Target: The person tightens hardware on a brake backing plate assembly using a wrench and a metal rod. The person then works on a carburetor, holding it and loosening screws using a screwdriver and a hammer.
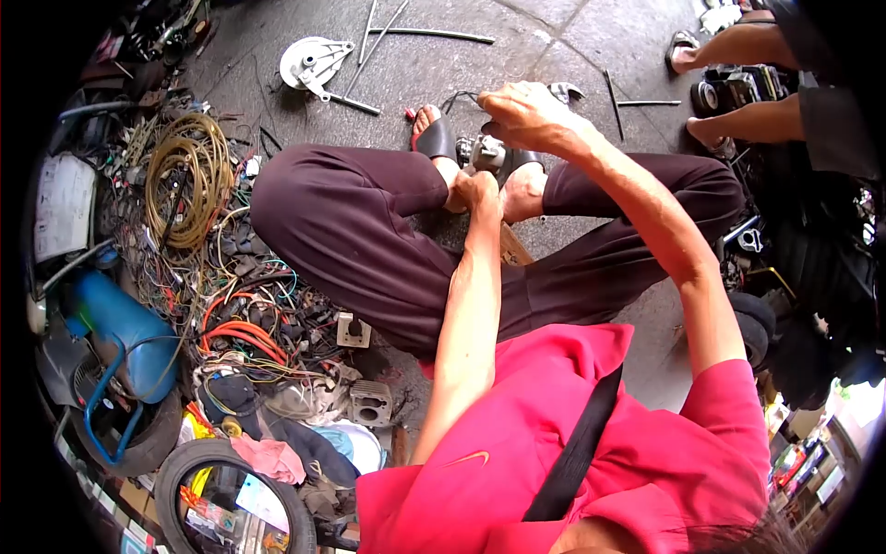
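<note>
A small silver metal engine part (486, 153), resembling a carburetor, is low between my sandaled feet. My left hand (479, 189) is closed on its near side, fingers wrapped and partly hidden. Just above and to the right, my right hand (531, 115) makes a fist; whatever it grips is too covered to name. A thin dark cable (455, 98) curves on the ground left of that fist. Behind its knuckles lies a shiny curved metal piece (566, 91). A wooden block (514, 247) shows below, between my legs.
A brake drum plate (312, 65) and metal rods (434, 35) lie ahead on the concrete. Left are piled wires, a coiled hose (189, 180), a blue tank (125, 332) and a tire (171, 485). Another person's legs (752, 48) stand at right beside a dark machine (743, 88).
</note>
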Motion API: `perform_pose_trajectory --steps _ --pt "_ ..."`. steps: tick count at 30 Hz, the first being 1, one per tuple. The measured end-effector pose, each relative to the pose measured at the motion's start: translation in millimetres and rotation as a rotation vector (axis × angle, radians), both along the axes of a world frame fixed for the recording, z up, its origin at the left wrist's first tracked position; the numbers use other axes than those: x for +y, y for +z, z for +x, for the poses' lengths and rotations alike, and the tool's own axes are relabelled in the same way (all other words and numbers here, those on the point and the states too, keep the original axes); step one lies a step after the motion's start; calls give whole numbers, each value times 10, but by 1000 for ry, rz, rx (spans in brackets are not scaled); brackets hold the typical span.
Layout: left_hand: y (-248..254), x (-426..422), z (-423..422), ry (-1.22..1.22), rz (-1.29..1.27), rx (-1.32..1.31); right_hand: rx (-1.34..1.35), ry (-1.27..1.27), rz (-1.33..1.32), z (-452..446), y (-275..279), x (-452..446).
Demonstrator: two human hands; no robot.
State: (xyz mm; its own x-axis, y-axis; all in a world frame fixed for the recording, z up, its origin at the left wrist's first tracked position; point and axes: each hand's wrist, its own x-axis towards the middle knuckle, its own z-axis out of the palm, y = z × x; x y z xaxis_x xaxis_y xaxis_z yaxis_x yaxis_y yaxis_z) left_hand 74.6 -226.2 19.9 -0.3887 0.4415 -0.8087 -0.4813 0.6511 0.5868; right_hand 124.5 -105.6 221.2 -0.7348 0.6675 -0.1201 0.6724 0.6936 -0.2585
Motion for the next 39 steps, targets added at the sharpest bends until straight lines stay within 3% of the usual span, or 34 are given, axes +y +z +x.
perform_pose_trajectory --steps 6,7,10,15,18,22,26,31,35,36,38,39 --pt "-103 -80 -92 78 -33 -125 -80 34 6 57 89 97" --pt "-124 -75 -97 86 -41 -139 55 56 7 112 50 88" --pt "-199 -76 -102 101 -62 -172 29 35 -44 114 57 29" --pt "-340 38 -83 106 -111 -209 -50 -142 -134 161 133 -81" --pt "-402 28 -103 71 -130 -237 103 -170 21 324 183 -204" --pt "-390 4 -119 -12 -86 -233 89 -432 -72 494 503 -440" --pt "-317 21 -41 10 -135 -30 67 -589 -36 711 409 -629" --pt "-314 24 -19 68 -108 -7 136 -602 30 832 183 -697" --pt "-528 -10 41 -86 -66 365 157 -624 15 841 148 -726" --pt "-341 14 42 -162 52 539 158 -630 9 852 131 -733" --pt "294 122 67 -365 16 861 158 -641 3 880 99 -736" --pt "351 137 95 -343 72 861 159 -645 3 885 87 -736"
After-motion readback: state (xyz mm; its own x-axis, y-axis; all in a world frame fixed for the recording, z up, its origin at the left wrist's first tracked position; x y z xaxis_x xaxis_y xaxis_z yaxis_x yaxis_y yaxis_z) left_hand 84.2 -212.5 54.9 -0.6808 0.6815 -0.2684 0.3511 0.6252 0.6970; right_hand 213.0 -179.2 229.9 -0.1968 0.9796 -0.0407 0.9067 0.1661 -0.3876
